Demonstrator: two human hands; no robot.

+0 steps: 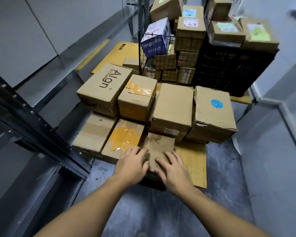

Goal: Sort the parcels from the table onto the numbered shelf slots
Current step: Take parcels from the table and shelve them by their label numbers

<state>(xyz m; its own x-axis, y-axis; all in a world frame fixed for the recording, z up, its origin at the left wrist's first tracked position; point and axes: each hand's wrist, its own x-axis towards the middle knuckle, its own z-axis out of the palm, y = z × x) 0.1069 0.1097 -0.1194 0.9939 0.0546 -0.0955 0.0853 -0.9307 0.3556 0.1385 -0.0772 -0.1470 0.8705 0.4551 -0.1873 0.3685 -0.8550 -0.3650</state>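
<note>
A small brown cardboard parcel (159, 147) lies at the near edge of a pile of parcels on the floor. My left hand (132, 164) rests flat on its left side, fingers spread over the top. My right hand (173, 168) lies on its right near corner, fingers also spread. Neither hand has lifted it. Beside it on the left sits a parcel with orange tape (125, 139). Behind stand an "Align" box (104, 86), a box with orange tape on top (138, 96), a plain box (173, 106) and a box with a blue sticker (214, 110).
A dark metal shelf upright (32, 127) runs along the left. A wire cage (162, 53) and a black crate (229, 65) filled with labelled parcels stand behind the pile. Flat cardboard sheets (193, 161) lie under the boxes. Grey floor shows near me and to the right.
</note>
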